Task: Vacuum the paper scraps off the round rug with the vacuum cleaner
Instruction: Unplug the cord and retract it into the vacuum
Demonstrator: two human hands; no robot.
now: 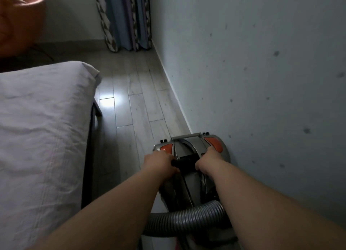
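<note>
A grey canister vacuum cleaner (189, 146) with two orange buttons stands on the wooden floor against the right wall. My left hand (159, 162) grips the left end of its black carry handle (184, 164). My right hand (209, 159) grips the right end of the same handle. The ribbed grey hose (187, 219) curves across below the body, between my forearms. No round rug and no paper scraps are in view.
A bed with a pale sheet (41, 128) and dark frame fills the left side. The wall (262, 71) runs along the right. A strip of wooden floor (131, 103) leads to a patterned curtain (123, 17) at the far end.
</note>
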